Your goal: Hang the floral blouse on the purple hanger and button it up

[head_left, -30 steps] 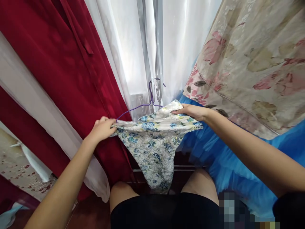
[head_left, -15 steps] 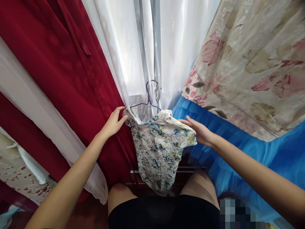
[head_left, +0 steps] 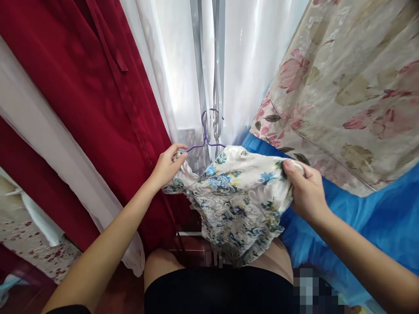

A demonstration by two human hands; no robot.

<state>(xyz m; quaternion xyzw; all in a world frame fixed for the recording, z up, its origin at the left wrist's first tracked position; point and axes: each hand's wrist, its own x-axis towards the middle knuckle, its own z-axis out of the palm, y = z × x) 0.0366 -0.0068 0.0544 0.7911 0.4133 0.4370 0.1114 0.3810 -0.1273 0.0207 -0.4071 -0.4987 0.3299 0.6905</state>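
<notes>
A white floral blouse [head_left: 229, 205] with blue, green and yellow print hangs on a thin purple hanger [head_left: 205, 138]. The hanger's hook hangs among grey-white straps [head_left: 203, 74] in front of me. My left hand [head_left: 170, 165] is closed at the blouse's left shoulder, thumb and fingers around the cloth by the hanger's end. On the other side, my right hand [head_left: 304, 185] pinches the sleeve between thumb and fingers and holds it stretched out to the right. The hanger's right arm runs under the blouse and is hidden there.
Red curtain-like cloth [head_left: 108, 109] and pale fabric [head_left: 62, 117] hang on the left. White sheer cloth [head_left: 163, 56] is behind the hanger. A floral cloth [head_left: 343, 100] and blue tulle [head_left: 347, 226] hang on the right. My legs [head_left: 163, 261] are below the blouse.
My right hand has closed on the sleeve and drawn it to the right, spreading the blouse wider. My left hand has shifted slightly right at the shoulder.
</notes>
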